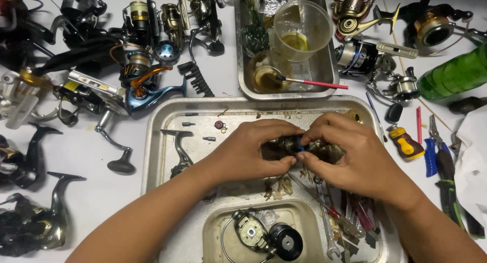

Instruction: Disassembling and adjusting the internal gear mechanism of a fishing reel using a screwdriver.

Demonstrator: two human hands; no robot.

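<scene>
Hands meet over the middle of a large grimy steel tray (152, 141): left hand (251, 149) and right hand (350, 154) pinch a small dark reel part with a blue piece (294, 143), seemingly mid-teardown; a stripped reel body (264, 237) lies in the small tray by the near edge, loose screws (203, 131) toward the far-left corner.

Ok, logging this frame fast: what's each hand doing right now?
Left hand: closed on the small dark reel part.
Right hand: closed on the same part, fingertips pinching its blue piece.

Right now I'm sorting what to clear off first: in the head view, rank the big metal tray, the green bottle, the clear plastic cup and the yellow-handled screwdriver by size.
1. big metal tray
2. green bottle, partly cut off
3. clear plastic cup
4. yellow-handled screwdriver
</scene>
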